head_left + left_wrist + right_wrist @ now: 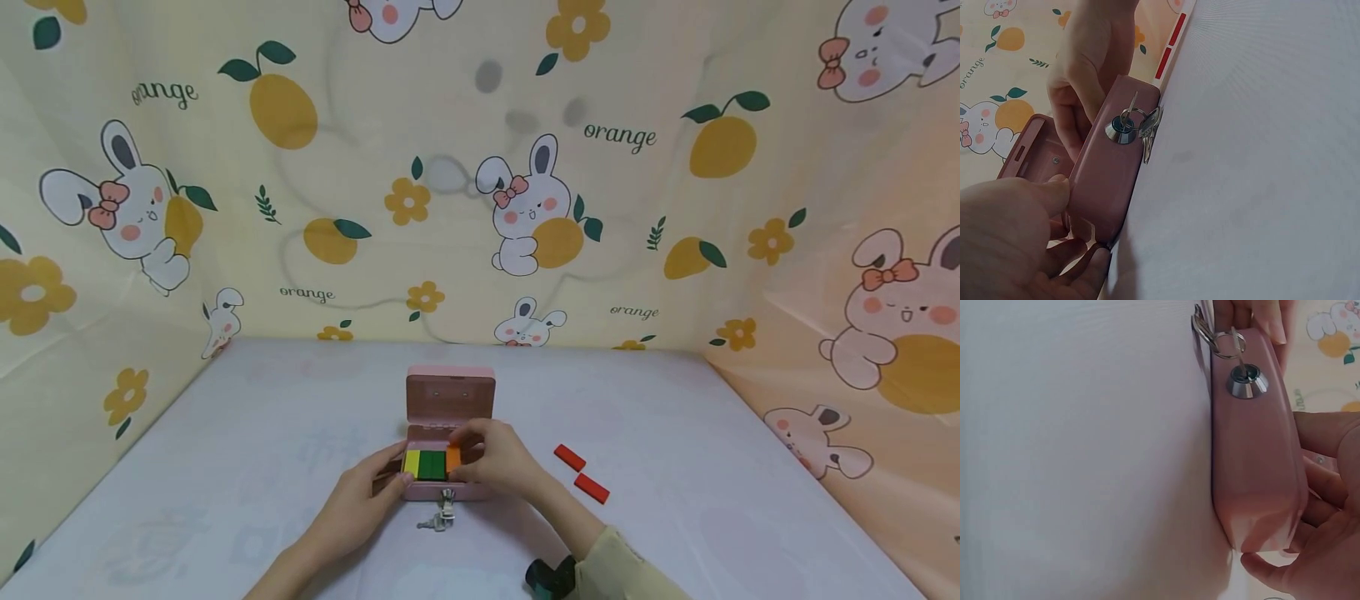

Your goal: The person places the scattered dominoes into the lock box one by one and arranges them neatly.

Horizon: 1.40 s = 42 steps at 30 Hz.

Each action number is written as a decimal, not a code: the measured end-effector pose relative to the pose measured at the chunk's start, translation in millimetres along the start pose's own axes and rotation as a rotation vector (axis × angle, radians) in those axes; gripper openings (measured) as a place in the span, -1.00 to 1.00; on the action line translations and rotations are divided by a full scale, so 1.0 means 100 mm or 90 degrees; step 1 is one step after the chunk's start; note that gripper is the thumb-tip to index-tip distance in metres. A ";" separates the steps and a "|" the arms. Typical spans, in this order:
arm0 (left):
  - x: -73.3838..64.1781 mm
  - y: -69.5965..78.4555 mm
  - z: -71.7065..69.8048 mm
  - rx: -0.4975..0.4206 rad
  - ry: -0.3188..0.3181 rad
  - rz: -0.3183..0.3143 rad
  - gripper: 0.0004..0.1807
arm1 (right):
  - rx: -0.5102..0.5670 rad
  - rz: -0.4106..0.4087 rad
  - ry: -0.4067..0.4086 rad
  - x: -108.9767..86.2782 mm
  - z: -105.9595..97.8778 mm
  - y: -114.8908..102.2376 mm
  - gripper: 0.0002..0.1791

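Observation:
A small pink metal cash box (467, 492) stands on the table with its lid (450, 398) raised at the back. Inside, from left to right, are yellow (412, 465), green (432, 465) and orange blocks (453, 461). My left hand (362, 497) grips the box's left side, thumb at the front corner. Over the right part of the box, my right hand (501, 457) pinches the orange block between thumb and fingers. The box wall hides those fingertips in the right wrist view. A key sits in the front lock (1121, 130), with more keys (1149, 128) hanging from its ring.
Two red blocks (570, 457) lie on the white table (675, 467) to the right of the box. A black device (551, 577) is at my right wrist by the sleeve. A patterned cloth (450, 275) rises behind the table and along both sides.

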<state>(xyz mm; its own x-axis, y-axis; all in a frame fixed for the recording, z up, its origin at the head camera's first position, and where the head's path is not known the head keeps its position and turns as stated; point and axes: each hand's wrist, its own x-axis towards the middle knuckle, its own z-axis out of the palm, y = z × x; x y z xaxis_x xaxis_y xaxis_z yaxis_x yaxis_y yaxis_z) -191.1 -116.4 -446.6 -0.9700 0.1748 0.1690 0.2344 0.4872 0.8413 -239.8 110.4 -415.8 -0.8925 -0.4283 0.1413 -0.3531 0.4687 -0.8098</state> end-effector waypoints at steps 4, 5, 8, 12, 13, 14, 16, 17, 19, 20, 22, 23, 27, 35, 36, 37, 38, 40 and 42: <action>0.00 0.00 0.00 0.001 -0.002 0.002 -0.42 | -0.014 -0.001 0.002 0.01 0.03 0.01 -0.59; 0.00 0.00 0.00 0.003 -0.002 0.002 -0.42 | -0.018 -0.001 0.003 0.01 0.04 0.01 -0.59; 0.00 0.01 -0.01 0.005 -0.004 0.001 -0.42 | -0.024 0.000 0.005 0.00 0.05 0.00 -0.59; 0.00 0.02 -0.01 0.005 -0.005 0.002 -0.43 | -0.028 -0.001 0.007 0.00 0.04 -0.02 -0.58; 0.00 0.02 -0.01 0.006 -0.006 0.004 -0.43 | -0.029 -0.002 0.007 0.00 0.04 -0.02 -0.58; 0.00 0.02 -0.01 0.005 -0.006 0.005 -0.43 | -0.031 -0.004 0.008 0.00 0.04 -0.02 -0.58; -0.01 0.02 -0.01 0.003 -0.006 0.006 -0.43 | -0.039 -0.009 0.010 0.00 0.03 -0.01 -0.57; -0.01 0.02 -0.01 0.003 -0.006 0.006 -0.43 | -0.043 -0.010 0.012 0.01 0.03 0.00 -0.57; -0.01 0.02 -0.01 0.000 -0.005 0.009 -0.43 | -0.049 -0.013 0.014 0.01 0.03 0.01 -0.56; -0.01 0.02 -0.01 -0.001 -0.004 0.009 -0.43 | -0.052 -0.014 0.016 0.01 0.03 0.02 -0.56; -0.01 0.02 -0.01 -0.002 -0.002 0.014 -0.43 | -0.059 -0.014 0.019 0.02 0.03 0.02 -0.56; -0.01 0.02 -0.01 -0.001 -0.001 0.018 -0.43 | -0.062 -0.014 0.020 0.02 0.03 0.03 -0.56; 0.00 0.01 0.00 -0.001 -0.002 0.015 -0.43 | -0.086 -0.017 0.016 0.03 0.04 0.04 -0.57; 0.00 0.01 0.00 -0.003 -0.002 0.002 -0.43 | -0.126 -0.026 -0.003 0.05 0.04 0.05 -0.58; 0.00 0.01 0.00 -0.003 -0.002 0.007 -0.43 | -0.128 -0.026 -0.005 0.05 0.04 0.05 -0.58; 0.00 0.01 0.00 -0.004 -0.001 0.007 -0.43 | -0.133 -0.026 -0.006 0.06 0.04 0.05 -0.58; 0.00 0.01 0.00 -0.005 -0.001 0.007 -0.43 | -0.138 -0.026 -0.008 0.06 0.04 0.05 -0.58; 0.00 0.01 0.01 -0.007 -0.002 0.008 -0.43 | -0.144 -0.026 -0.012 0.06 0.03 0.05 -0.58; 0.00 0.02 0.00 -0.008 -0.002 0.010 -0.43 | -0.147 -0.027 -0.018 0.06 0.02 0.04 -0.58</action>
<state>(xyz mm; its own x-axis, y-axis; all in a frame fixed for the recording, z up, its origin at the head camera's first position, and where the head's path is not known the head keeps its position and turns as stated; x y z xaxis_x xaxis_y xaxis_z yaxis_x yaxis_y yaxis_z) -190.3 -115.3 -445.5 -0.9660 0.1851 0.1804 0.2485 0.4736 0.8450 -246.4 108.1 -419.8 -0.8680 -0.4721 0.1538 -0.4483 0.6119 -0.6517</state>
